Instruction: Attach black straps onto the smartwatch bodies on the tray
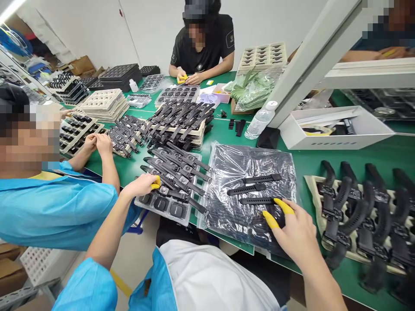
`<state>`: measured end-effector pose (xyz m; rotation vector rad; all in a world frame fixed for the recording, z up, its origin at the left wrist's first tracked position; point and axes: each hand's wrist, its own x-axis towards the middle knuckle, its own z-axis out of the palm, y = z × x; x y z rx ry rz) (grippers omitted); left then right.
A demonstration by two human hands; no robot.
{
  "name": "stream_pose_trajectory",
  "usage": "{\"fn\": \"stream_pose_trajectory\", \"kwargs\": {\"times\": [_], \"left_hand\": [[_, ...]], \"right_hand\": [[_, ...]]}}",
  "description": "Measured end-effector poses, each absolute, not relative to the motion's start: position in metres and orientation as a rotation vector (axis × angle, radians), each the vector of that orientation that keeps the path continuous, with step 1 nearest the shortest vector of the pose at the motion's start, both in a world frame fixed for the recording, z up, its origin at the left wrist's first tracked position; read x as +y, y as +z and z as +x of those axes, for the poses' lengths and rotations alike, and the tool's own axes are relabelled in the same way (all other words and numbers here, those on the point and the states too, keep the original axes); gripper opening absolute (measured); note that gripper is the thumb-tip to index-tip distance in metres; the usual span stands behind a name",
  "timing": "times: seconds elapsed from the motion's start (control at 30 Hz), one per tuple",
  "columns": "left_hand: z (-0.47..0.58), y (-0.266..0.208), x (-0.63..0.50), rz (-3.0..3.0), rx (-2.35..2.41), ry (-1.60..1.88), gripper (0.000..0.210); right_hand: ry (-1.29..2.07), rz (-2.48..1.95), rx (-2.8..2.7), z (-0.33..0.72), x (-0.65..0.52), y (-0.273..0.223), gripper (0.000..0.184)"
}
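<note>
My left hand (142, 185), with a yellow finger cot, is at the left edge of a clear plastic tray (186, 221) of black watches (163, 190) with straps. Its fingers are curled in by one watch; what they hold, if anything, is hidden. My right hand (296, 229) is over a clear plastic bag (223, 160) packed with dark straps. Its thumb and forefinger, both in yellow cots, are spread apart. The forefinger tip is at the end of a loose black watch strap (256, 201). Two more loose straps (246, 189) lie on the bag just beyond it.
Stacked trays of strapped watches (181, 121) stand beyond my left hand. At right are a beige tray (313, 185) of watches, a white box (337, 140) and a water bottle (261, 121). One co-worker (61, 203) sits close at left, another (204, 47) across the green table (292, 155).
</note>
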<state>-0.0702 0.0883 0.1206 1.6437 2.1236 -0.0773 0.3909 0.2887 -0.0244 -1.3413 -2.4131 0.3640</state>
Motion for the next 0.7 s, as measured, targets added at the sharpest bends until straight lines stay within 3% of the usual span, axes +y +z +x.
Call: {"fn": "stream_pose_trajectory", "kwargs": {"times": [0.23,0.57,0.7], "left_hand": [[-0.074,0.109,0.088,1.722,2.211,0.053,0.008],[-0.072,0.071,0.072,1.892,2.431,0.221,0.015],[-0.077,0.073,0.046,1.861,2.606,0.202,0.015]], "right_hand": [[0.405,-1.296,-2.388,0.386,0.288,-0.019,0.056],[0.401,-1.139,-2.397,0.398,0.307,-0.029,0.055],[0.333,-1.057,-2.380,0.412,0.310,-0.041,0.046]]}}
